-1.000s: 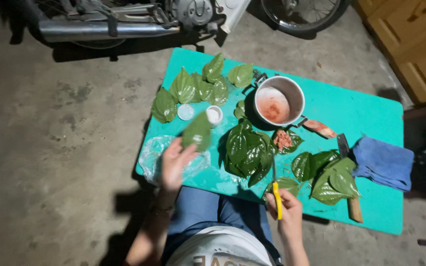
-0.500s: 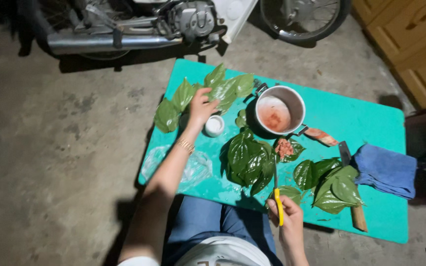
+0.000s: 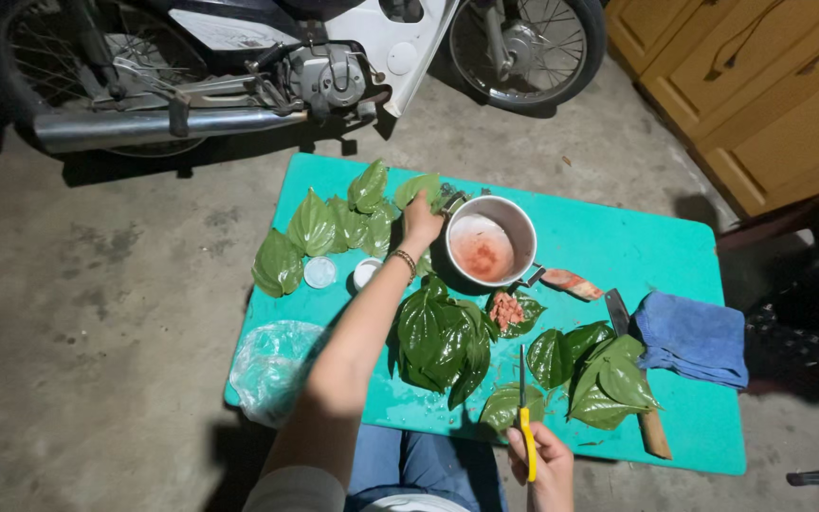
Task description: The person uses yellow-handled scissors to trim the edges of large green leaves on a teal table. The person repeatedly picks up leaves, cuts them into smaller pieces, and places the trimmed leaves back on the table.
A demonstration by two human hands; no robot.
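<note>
Left hand [image 3: 421, 222] stretched far across table [image 3: 618, 242], fingers curled onto leaf [image 3: 416, 188] just beyond them, touching it; full grip not clear. Pot [image 3: 491, 245] with pink paste directly right of hand, almost touching. Row of leaves [image 3: 319, 228] to its left; two small white lids [image 3: 319, 273] below wrist. Right hand [image 3: 540, 463] near table edge, clenched around yellow-handled tool [image 3: 526, 417], blade pointing away. Leaf pile [image 3: 443, 337] up-left of it; blue cloth [image 3: 694, 337] far right.

Single head camera looks steeply down, from above, onto the teal table [image 3: 618, 248].
</note>
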